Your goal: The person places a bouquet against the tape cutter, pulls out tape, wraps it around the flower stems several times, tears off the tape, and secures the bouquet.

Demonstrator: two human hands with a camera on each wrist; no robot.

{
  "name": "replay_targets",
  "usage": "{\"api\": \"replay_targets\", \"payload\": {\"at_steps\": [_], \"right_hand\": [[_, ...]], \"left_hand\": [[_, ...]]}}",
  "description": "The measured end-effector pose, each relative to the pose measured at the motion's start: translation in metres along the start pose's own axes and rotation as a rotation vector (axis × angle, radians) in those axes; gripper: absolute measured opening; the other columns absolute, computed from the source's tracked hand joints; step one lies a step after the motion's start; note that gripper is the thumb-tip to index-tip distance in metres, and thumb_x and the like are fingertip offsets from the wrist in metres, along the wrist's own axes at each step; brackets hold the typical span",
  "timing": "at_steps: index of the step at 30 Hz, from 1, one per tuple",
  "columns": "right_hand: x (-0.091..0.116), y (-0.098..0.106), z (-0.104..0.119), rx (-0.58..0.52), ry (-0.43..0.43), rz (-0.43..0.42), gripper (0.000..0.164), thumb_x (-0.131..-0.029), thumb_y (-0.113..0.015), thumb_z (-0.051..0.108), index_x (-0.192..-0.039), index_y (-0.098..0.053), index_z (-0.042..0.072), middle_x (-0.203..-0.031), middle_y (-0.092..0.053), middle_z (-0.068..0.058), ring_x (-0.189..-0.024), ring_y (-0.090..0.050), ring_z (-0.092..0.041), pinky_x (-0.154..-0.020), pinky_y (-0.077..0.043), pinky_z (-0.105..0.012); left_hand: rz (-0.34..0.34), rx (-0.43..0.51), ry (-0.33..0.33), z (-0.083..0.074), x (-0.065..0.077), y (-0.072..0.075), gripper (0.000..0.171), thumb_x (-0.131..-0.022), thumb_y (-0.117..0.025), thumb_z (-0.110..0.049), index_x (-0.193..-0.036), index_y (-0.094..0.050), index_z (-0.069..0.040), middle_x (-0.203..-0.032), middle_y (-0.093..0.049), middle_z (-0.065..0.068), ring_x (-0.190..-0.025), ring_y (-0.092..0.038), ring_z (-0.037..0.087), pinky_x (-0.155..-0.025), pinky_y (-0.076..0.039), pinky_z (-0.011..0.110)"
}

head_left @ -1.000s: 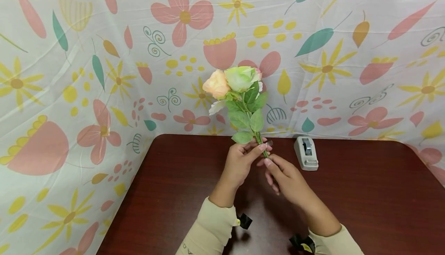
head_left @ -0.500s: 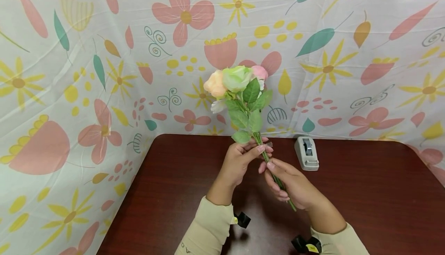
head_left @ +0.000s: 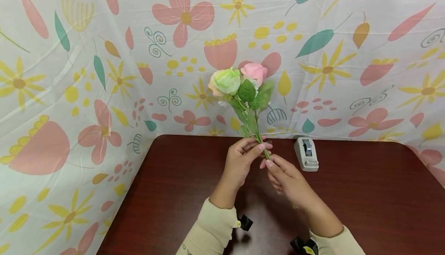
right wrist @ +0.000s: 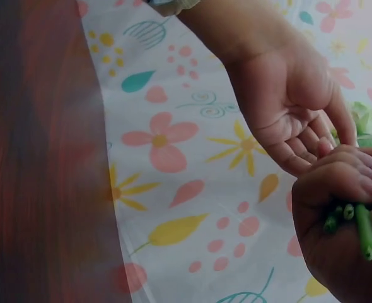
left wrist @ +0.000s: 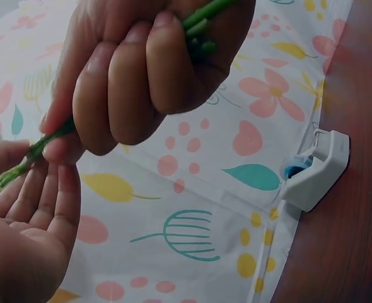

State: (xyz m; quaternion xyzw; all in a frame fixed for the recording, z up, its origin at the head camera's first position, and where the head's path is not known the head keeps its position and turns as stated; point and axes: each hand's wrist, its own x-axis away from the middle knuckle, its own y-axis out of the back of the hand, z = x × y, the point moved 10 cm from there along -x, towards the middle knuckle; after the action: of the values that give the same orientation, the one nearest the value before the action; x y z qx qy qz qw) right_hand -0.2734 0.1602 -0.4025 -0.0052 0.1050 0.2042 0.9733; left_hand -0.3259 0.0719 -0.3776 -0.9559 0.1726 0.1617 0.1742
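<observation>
A bunch of flowers (head_left: 247,92) stands tilted above the table, with a light green rose, a pink rose and green leaves; a peach bloom is mostly covered by the green one. My left hand (head_left: 240,160) pinches the stems between thumb and fingers below the leaves. A small clear piece shows at its fingertips, too small to identify. Just below, my right hand (head_left: 286,179) grips the lower stems (left wrist: 205,38), its fingers curled round them in the left wrist view. Cut stem ends (right wrist: 366,233) poke out of the right fist in the right wrist view.
A white tape dispenser (head_left: 306,153) sits on the dark red-brown table (head_left: 361,193), right of the hands near the back edge. Behind and to the left hangs a flower-patterned cloth (head_left: 114,54). Black straps (head_left: 304,244) are worn at both wrists.
The bunch has turned in the hands: the green rose has shifted left over the peach bloom, and the pink rose has come into full sight. Both hands stay nearly in place.
</observation>
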Motion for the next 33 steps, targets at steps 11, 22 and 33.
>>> {"api": "replay_targets", "payload": {"at_steps": [11, 22, 33], "right_hand": [[0.000, 0.011, -0.003, 0.218, -0.008, -0.149, 0.027, -0.106, -0.038, 0.025, -0.110, -0.051, 0.003, -0.058, -0.036, 0.003, -0.043, -0.031, -0.006, -0.035, -0.029, -0.026], [0.005, 0.023, 0.006, 0.622, 0.019, -0.345, 0.017, -0.103, -0.047, 0.029, -0.108, -0.061, 0.022, -0.072, -0.054, 0.004, -0.065, -0.050, -0.007, -0.060, -0.043, -0.025], [0.007, 0.026, 0.007, 0.720, 0.063, -0.381, 0.021, -0.102, -0.048, 0.030, -0.116, -0.063, 0.022, -0.087, -0.064, 0.004, -0.073, -0.052, -0.008, -0.064, -0.042, -0.025]], "left_hand": [[-0.047, -0.004, -0.029, -0.002, 0.000, 0.000, 0.028, -0.094, -0.062, -0.009, -0.116, -0.063, 0.007, -0.107, -0.067, 0.033, -0.099, -0.070, 0.016, -0.081, -0.057, 0.029], [-0.067, -0.123, -0.008, 0.000, 0.001, 0.002, 0.026, -0.094, -0.063, -0.016, -0.115, -0.065, 0.000, -0.106, -0.070, 0.024, -0.100, -0.070, 0.018, -0.084, -0.057, 0.036], [-0.092, -0.182, 0.006, 0.002, 0.002, 0.005, 0.023, -0.095, -0.061, -0.020, -0.112, -0.068, -0.005, -0.100, -0.072, 0.019, -0.093, -0.070, 0.015, -0.077, -0.058, 0.032]]}}
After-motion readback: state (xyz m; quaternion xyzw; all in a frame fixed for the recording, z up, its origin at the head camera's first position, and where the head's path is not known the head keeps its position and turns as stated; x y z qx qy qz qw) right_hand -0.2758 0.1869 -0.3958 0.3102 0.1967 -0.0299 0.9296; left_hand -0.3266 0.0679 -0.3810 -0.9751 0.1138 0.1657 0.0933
